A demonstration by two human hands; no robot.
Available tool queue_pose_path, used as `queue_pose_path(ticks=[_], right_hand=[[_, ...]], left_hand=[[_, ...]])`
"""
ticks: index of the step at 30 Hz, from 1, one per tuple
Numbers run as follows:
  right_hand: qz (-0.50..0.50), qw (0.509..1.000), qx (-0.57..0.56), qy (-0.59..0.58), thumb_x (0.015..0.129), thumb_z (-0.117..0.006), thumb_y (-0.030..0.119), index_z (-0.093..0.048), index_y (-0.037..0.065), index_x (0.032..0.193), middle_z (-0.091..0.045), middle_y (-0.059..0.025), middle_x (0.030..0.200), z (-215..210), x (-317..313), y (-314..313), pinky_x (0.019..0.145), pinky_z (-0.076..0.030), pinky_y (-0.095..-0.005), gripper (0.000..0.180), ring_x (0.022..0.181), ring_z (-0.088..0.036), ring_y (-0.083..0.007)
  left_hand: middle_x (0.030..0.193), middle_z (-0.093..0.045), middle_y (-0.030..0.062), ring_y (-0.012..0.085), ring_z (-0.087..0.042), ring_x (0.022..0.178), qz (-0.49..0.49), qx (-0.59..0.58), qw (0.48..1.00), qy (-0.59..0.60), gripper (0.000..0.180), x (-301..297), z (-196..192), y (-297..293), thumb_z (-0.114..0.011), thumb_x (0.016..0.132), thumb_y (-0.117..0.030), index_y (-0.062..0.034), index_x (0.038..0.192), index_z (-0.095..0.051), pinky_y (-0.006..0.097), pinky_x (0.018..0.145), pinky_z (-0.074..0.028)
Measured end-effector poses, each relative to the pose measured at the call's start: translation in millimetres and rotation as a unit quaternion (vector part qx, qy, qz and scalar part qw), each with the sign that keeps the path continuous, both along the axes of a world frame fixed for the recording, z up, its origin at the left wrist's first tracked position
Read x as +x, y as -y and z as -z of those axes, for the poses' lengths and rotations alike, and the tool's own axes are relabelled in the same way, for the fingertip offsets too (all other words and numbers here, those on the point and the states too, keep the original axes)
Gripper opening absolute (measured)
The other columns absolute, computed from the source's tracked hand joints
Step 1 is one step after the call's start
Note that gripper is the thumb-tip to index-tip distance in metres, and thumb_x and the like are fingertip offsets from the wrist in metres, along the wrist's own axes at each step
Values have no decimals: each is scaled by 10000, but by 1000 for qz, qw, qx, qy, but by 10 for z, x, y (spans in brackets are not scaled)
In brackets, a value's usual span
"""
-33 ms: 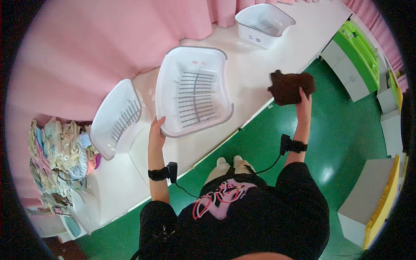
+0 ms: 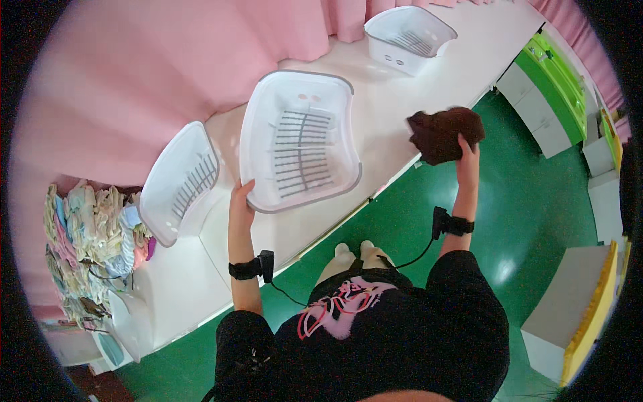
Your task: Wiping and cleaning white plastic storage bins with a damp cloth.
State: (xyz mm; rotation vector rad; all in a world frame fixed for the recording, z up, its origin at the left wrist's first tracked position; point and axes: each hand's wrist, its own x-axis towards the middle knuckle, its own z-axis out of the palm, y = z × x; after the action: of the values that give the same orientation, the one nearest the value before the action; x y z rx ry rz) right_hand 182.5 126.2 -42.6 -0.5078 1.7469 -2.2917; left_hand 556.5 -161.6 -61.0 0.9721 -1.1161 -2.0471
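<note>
A white plastic basket (image 2: 263, 151) with a grey rim and a slotted bottom is on the white table in front of me. My left hand (image 2: 242, 198) is closed on the rim at its near left corner, thumb over the edge. Out to the right, my right hand (image 2: 468, 155) grips a dark brown bundle of cloth (image 2: 443, 134), held up near the table's front edge and apart from the basket. Whether the cloth is a garment or a towel cannot be made out.
A second white basket (image 2: 157, 167) stands on the left, beside a pile of folded clothes (image 2: 100, 228). Another white basket (image 2: 392, 59) is at the far end of the table (image 2: 402, 100). Pink curtains (image 2: 167, 74) line the back. Cabinets (image 2: 536, 100) stand to the right on the green floor.
My right hand has shifted slightly to the left with the brown cloth, whose shape has changed a little. My left hand and the basket have barely moved.
</note>
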Motion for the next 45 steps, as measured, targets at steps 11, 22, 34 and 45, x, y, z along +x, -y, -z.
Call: queue_pose_path(ticks=[11,22,34,45], right_hand=[[-83,966,148,-193,699,-578,30,-494,17,1045,-554,-133,992,-218,597,605,818,-392,-285,357,890,-532,-187],[-6,599,422,-681,705,-498,136,-520,103,975,-415,-80,1194,478,712,1587,861,-313,-426,273,1129,-347,-214],[-112,787,469,-386,608,-594,188,-478,43,960,-555,-143,889,804,688,1610,693,-421,-439,398,859,-514,-332],[-150,973,95,145,735,-518,111,-463,-28,1063,-553,-86,962,699,393,120,768,-434,-311,360,863,-533,-187]], left_hand=[[1080,-514,100,165,-472,980,142,-282,939,134,446,-130,-939,-126,-457,739,-65,30,1171,-401,254,864,-317],[1307,-297,62,255,-177,1242,202,-510,812,200,509,-348,-897,-449,-416,751,-40,-89,1249,-321,388,998,-100],[1321,-277,0,220,-174,1248,176,-536,790,240,496,-526,-834,-597,-402,763,-50,-141,1248,-340,455,987,-32],[1272,-355,68,245,-226,1228,128,-544,808,188,482,-451,-888,-629,-429,766,-41,-78,1238,-341,429,992,-85]])
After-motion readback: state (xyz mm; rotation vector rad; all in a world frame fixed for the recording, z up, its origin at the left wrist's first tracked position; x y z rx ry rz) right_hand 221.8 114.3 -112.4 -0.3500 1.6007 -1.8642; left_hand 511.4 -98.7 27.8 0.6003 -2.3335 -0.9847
